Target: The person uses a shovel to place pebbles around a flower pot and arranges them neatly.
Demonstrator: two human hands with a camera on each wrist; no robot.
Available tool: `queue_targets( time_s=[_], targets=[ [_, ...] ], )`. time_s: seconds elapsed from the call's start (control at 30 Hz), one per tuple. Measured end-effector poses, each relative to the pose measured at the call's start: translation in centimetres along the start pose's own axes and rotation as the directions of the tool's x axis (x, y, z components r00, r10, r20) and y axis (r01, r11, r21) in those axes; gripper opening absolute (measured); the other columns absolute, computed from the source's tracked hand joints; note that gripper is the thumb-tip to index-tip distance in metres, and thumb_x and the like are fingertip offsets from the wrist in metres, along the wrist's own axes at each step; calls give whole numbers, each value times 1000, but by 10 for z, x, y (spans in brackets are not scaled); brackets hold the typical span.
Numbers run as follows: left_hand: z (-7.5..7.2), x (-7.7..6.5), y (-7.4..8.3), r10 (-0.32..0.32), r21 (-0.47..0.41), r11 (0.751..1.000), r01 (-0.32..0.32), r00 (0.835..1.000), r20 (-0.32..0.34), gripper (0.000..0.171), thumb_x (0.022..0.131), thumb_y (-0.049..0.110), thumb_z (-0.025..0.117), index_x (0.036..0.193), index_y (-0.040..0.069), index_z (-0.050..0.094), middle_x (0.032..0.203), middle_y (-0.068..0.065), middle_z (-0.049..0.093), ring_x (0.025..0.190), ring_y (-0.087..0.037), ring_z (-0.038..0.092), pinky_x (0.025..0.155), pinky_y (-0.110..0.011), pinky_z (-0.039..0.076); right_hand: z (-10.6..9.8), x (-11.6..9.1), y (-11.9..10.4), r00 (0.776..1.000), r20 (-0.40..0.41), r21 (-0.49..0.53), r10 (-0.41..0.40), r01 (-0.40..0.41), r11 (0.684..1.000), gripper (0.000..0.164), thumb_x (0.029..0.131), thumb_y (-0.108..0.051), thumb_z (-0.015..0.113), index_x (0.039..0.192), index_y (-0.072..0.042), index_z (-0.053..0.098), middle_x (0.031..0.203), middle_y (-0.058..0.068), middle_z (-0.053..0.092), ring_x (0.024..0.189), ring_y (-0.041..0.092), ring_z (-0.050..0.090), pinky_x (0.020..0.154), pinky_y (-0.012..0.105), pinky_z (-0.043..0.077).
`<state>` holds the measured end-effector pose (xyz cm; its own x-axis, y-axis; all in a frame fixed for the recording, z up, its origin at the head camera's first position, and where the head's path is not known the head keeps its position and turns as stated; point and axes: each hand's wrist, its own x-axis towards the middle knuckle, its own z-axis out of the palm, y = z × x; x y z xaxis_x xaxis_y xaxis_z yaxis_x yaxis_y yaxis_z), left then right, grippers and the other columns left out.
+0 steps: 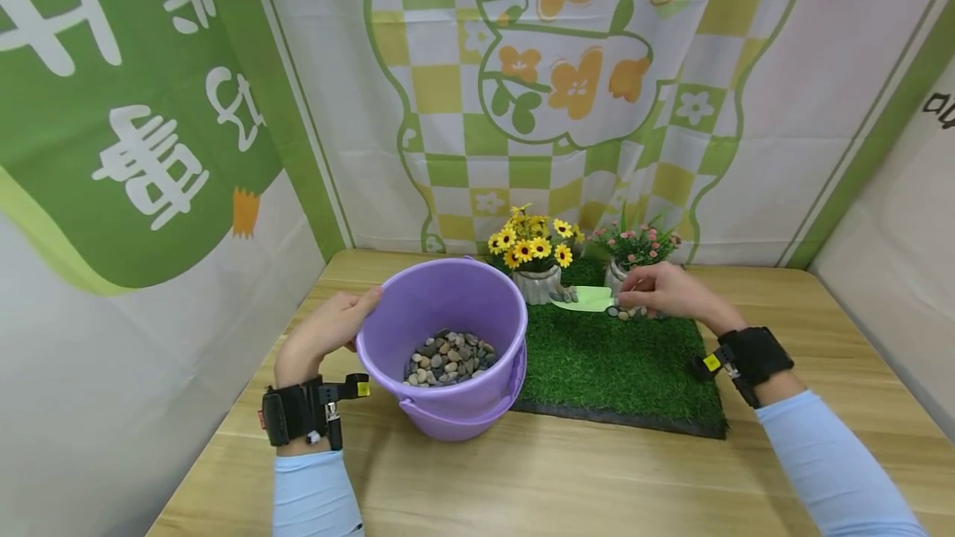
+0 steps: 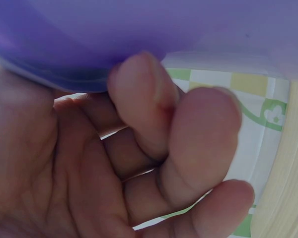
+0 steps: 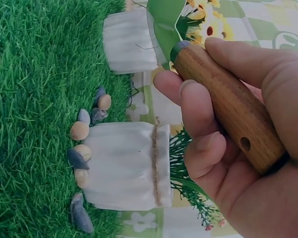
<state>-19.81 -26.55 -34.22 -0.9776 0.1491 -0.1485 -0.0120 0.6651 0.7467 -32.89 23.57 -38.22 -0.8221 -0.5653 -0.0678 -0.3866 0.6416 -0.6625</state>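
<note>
My left hand (image 1: 333, 323) grips the rim of a purple bucket (image 1: 448, 288), thumb over the edge and curled fingers outside. Pebbles (image 1: 450, 357) cover the bucket's bottom. In my right hand (image 1: 669, 292) is a garden trowel with a wooden handle (image 3: 223, 99) and a light green blade (image 1: 593, 298); a few pebbles (image 1: 564, 294) lie at the blade's tip. The blade hovers above the artificial turf, in front of a white pot of yellow flowers (image 1: 535, 284). Beside the right hand stands a second white pot (image 3: 126, 163) with pink flowers, its base lined with several pebbles (image 3: 79, 131).
A mat of artificial turf (image 1: 619, 371) lies on the wooden table (image 1: 522, 479), right of the bucket. Behind the pots hangs a patterned cloth (image 1: 448, 106). The bucket's handle (image 1: 477, 417) hangs down at its front.
</note>
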Motion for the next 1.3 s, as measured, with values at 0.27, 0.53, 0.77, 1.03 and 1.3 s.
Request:
queue_targets(
  time_s=[0.27, 0.53, 0.77, 1.03, 1.3],
  targets=[
    [0, -1, 0, 4, -17, 1000, -4, 1000, -1, 63, 106, 46, 33, 102, -4, 70, 79, -15, 73, 64, -17, 68, 67, -33, 57, 4, 3, 5, 1000, 4, -2, -5, 5, 1000, 25, 95, -30, 66, 108, -9, 70, 81, 3, 71, 64, 23, 64, 58, 32, 52],
    [0, -1, 1, 7, -5, 1000, -7, 1000, 6, 63, 106, 47, 32, 106, -4, 69, 85, -19, 74, 64, -17, 68, 67, -33, 57, 10, 7, 8, 1000, 7, -4, -5, 5, 1000, 25, 95, -28, 65, 107, -7, 70, 89, 14, 73, 70, 35, 66, 64, 44, 56],
    [0, -1, 1, 7, -10, 1000, -7, 1000, 1, 63, 106, 46, 33, 106, -4, 69, 84, -18, 74, 64, -17, 68, 66, -33, 57, 14, 11, 8, 1000, 17, 1, -5, 5, 1000, 24, 95, -29, 65, 107, -8, 69, 91, 19, 71, 70, 38, 65, 65, 44, 55],
    [1, -1, 0, 6, -24, 1000, -5, 1000, 5, 63, 106, 46, 33, 105, -5, 69, 84, -20, 73, 63, -17, 68, 66, -34, 57, 18, 15, 13, 1000, 27, -6, -16, 16, 1000, 25, 95, -30, 66, 107, -8, 69, 87, 18, 70, 67, 36, 64, 64, 45, 54],
    [0, -1, 0, 6, -25, 1000, -5, 1000, 11, 63, 106, 47, 33, 104, -3, 70, 83, -17, 74, 64, -18, 68, 68, -36, 57, 19, 21, 14, 999, 47, -28, -3, 5, 1000, 23, 95, -29, 66, 107, -9, 68, 86, 18, 70, 61, 21, 62, 62, 42, 53]
  ],
)
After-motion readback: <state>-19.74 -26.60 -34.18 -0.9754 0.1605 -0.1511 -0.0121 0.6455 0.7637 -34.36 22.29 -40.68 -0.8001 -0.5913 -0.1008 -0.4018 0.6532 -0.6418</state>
